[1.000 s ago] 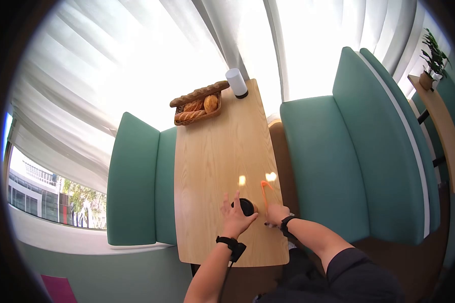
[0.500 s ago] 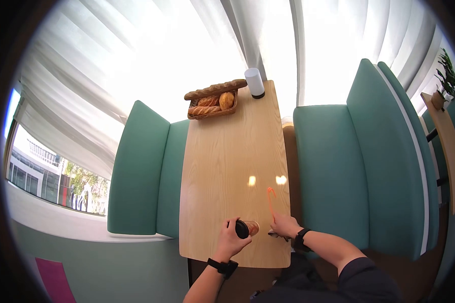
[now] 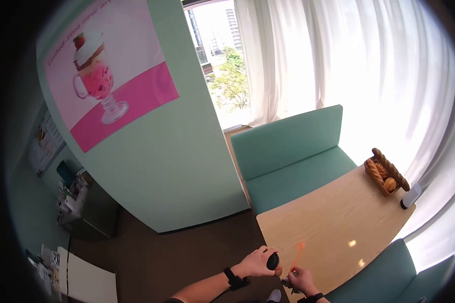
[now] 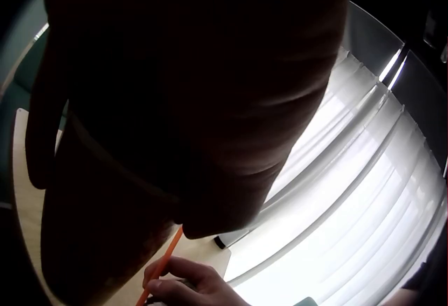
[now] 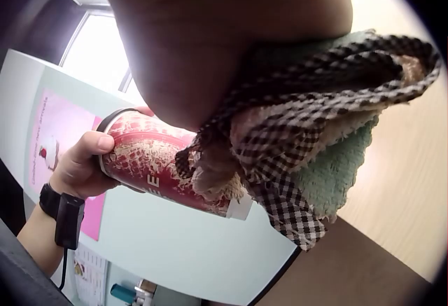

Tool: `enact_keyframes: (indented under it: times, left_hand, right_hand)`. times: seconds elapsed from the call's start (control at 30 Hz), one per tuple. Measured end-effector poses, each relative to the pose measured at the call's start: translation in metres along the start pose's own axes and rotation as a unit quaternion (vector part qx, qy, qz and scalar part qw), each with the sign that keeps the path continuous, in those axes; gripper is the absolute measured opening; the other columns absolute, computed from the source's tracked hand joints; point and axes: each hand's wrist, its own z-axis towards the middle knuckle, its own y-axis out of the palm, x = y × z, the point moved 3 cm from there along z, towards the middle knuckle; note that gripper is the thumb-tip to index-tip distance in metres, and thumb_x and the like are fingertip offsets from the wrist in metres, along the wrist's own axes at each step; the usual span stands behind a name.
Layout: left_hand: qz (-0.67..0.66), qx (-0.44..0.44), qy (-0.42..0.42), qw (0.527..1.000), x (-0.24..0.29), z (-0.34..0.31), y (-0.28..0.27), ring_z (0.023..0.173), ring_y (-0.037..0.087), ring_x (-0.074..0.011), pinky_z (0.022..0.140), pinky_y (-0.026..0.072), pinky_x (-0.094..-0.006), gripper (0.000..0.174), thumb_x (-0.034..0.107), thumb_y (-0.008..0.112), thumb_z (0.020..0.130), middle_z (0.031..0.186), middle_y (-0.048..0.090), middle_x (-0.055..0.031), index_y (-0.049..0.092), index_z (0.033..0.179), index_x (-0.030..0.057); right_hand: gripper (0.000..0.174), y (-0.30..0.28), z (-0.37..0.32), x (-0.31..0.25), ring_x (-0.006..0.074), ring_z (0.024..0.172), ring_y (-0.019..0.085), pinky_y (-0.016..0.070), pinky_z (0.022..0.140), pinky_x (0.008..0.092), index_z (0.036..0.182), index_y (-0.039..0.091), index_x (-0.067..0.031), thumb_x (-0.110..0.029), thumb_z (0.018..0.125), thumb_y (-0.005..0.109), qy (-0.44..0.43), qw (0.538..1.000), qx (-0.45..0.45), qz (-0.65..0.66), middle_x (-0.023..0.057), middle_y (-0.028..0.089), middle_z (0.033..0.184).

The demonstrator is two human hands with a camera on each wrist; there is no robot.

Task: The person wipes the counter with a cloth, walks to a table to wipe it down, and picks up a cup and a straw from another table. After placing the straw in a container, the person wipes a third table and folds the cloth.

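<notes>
The red cup (image 5: 164, 169) is tipped well over at the near corner of the table (image 3: 338, 217), its long axis running from its black lid toward the checked cloth (image 5: 315, 145). The left hand (image 3: 257, 262) wraps its fingers round the lid end; the right hand (image 3: 299, 279) presses on the bunched cloth and pinches an orange straw (image 3: 297, 256)

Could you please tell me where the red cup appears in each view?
Head: red cup bottom centre, gripped by the left hand.
Left wrist: too dark to tell.
Right wrist: left of centre, tilted.
Shared landmark: wooden table.
</notes>
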Motion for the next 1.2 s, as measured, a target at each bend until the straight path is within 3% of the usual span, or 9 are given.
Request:
enact_keyframes:
  times: [0.07,0.2,0.43,0.47,0.57,0.87,0.97,1.17,1.2]
  left_hand:
    - [-0.026,0.019,-0.015,0.999,-0.023,-0.033,-0.01,0.115,0.06,-0.0373,0.097,0.0512,-0.0423,0.077,0.033,0.078,0.067,0.13,0.052,-0.0188,0.052,0.136,0.0119]
    - [-0.097,0.082,0.052,0.991,-0.068,-0.111,-0.026,0.118,0.058,-0.0359,0.099,0.0502,-0.0417,0.073,0.028,0.078,0.069,0.137,0.047,-0.0172,0.052,0.135,0.0109]
    - [-0.111,0.236,-0.052,0.964,-0.16,-0.281,-0.054,0.121,0.057,-0.0338,0.098,0.0511,-0.0401,0.071,0.027,0.08,0.07,0.141,0.046,-0.0161,0.054,0.134,0.0092]
    - [-0.121,0.247,-0.088,0.957,-0.172,-0.306,-0.056,0.121,0.058,-0.0325,0.098,0.0514,-0.0391,0.071,0.024,0.08,0.069,0.141,0.046,-0.0149,0.055,0.134,0.0094]
    - [-0.145,0.288,-0.148,0.935,-0.205,-0.376,-0.062,0.121,0.057,-0.0315,0.098,0.0516,-0.0388,0.07,0.023,0.079,0.069,0.142,0.046,-0.0136,0.055,0.134,0.0102]
    - [-0.136,0.35,-0.206,0.904,-0.293,-0.488,-0.093,0.118,0.059,-0.0353,0.094,0.0523,-0.0421,0.066,0.03,0.078,0.07,0.14,0.05,-0.0144,0.055,0.13,0.0136]
    - [-0.129,0.387,-0.209,0.888,-0.349,-0.502,-0.107,0.116,0.06,-0.0364,0.093,0.0527,-0.0431,0.065,0.031,0.078,0.071,0.139,0.051,-0.0142,0.055,0.13,0.0147]
    - [-0.105,0.414,-0.275,0.861,-0.438,-0.533,-0.175,0.114,0.06,-0.0387,0.091,0.0534,-0.0447,0.061,0.032,0.078,0.07,0.134,0.054,-0.0132,0.056,0.126,0.0183]
    - [-0.097,0.421,-0.289,0.855,-0.45,-0.54,-0.187,0.114,0.06,-0.039,0.091,0.0535,-0.0445,0.061,0.032,0.078,0.07,0.134,0.054,-0.0132,0.056,0.126,0.0186]
  right_hand:
    - [0.023,0.02,0.009,-0.027,0.0372,0.068,0.068,0.0542,0.064,0.0431,0.087,0.069,-0.0084,-0.031,0.083,0.068,-0.074,0.997,-0.019,-0.019,0.0179,0.066,0.07]
    - [0.027,0.065,0.014,-0.101,0.0397,0.069,0.068,0.0548,0.064,0.0484,0.089,0.065,-0.0099,-0.036,0.084,0.065,-0.127,0.97,-0.166,-0.122,0.0189,0.066,0.069]
    - [0.019,0.193,-0.029,-0.226,0.0235,0.079,0.074,0.0567,0.069,0.0373,0.105,0.07,-0.0086,-0.022,0.092,0.066,-0.281,0.886,-0.329,-0.169,0.0091,0.075,0.086]
    - [0.023,0.204,-0.045,-0.255,0.0274,0.078,0.073,0.0562,0.068,0.0398,0.106,0.071,-0.0094,-0.023,0.087,0.071,-0.273,0.88,-0.346,-0.177,0.0111,0.074,0.086]
    - [0.023,0.255,-0.074,-0.313,0.0281,0.073,0.071,0.0554,0.067,0.0401,0.105,0.07,-0.0093,-0.023,0.086,0.072,-0.339,0.835,-0.375,-0.217,0.0125,0.074,0.085]
    - [0.018,0.396,-0.108,-0.409,0.0191,0.065,0.066,0.0523,0.059,0.0346,0.101,0.069,-0.0094,-0.02,0.087,0.071,-0.24,0.827,-0.479,-0.171,0.0072,0.07,0.08]
    - [0.018,0.485,-0.055,-0.392,0.019,0.062,0.066,0.0534,0.056,0.0324,0.104,0.065,-0.0069,-0.022,0.093,0.066,-0.381,0.743,-0.483,-0.264,0.0088,0.071,0.08]
    - [0.025,0.61,-0.015,-0.517,0.0414,0.07,0.068,0.0549,0.063,0.0534,0.096,0.059,-0.0118,-0.035,0.089,0.059,-0.523,0.702,-0.422,-0.235,0.0191,0.067,0.071]
    - [0.023,0.627,-0.016,-0.544,0.0414,0.07,0.068,0.0548,0.063,0.0531,0.097,0.059,-0.0124,-0.035,0.091,0.058,-0.537,0.684,-0.425,-0.253,0.0186,0.068,0.071]
